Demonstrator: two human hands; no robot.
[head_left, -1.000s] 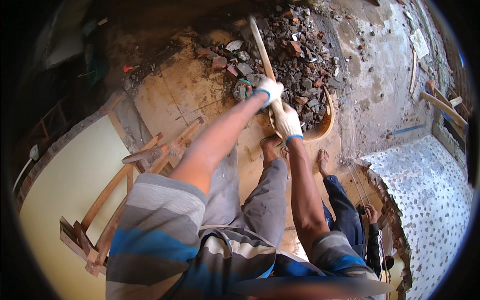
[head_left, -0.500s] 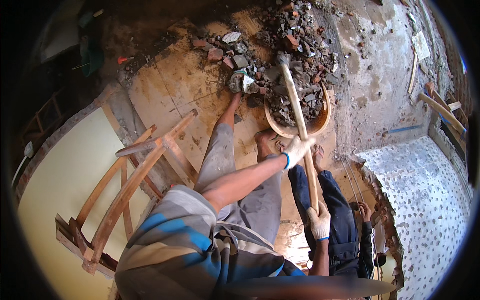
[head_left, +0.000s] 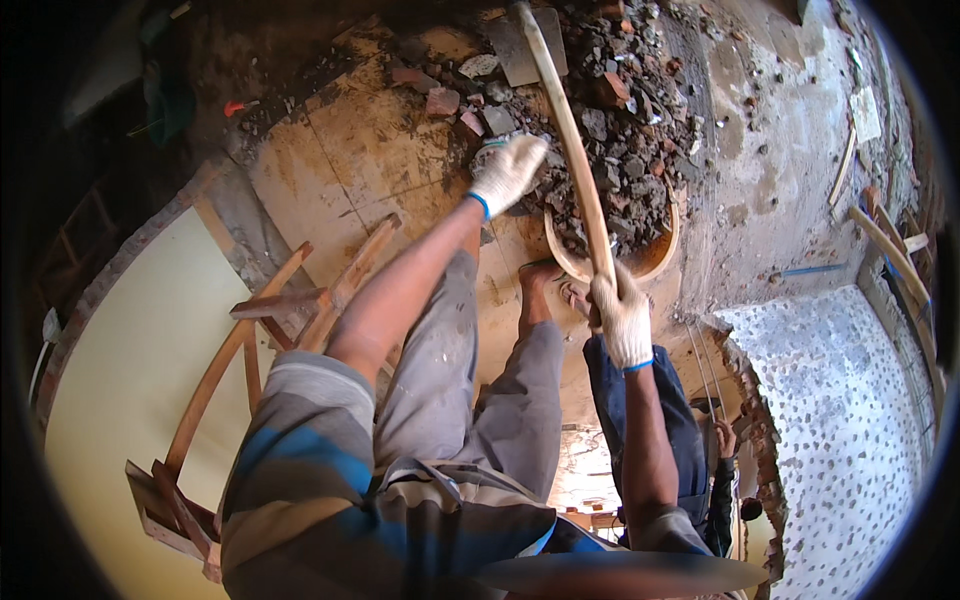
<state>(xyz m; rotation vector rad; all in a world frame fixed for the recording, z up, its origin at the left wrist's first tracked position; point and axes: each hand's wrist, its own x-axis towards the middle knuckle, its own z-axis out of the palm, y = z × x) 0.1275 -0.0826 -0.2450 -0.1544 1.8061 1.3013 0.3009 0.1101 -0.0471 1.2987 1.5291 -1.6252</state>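
My right hand (head_left: 620, 315), in a white knit glove with a blue cuff, is closed round the lower end of a long wooden handle. The handle belongs to a hoe (head_left: 572, 150), whose flat grey blade (head_left: 528, 48) lies over the far rubble. My left hand (head_left: 510, 173), gloved alike, is off the handle, above my left foot. Its fingers look loosely extended, with nothing visible in them. A round tan-rimmed pan (head_left: 660, 258) holds broken rubble (head_left: 625, 190) and stands under the handle, against the heap.
Brick pieces (head_left: 442, 101) lie left of the blade. A wooden frame (head_left: 230, 350) leans by the pale yellow surface at left. Another person in dark trousers (head_left: 680, 455) stands right of my legs, close to the pan. A white speckled broken wall (head_left: 835, 410) is at right.
My left hand has let go of the handle and moved far left. My right hand has pushed forward with the hoe, carrying its blade from the pan's edge to the far rubble.
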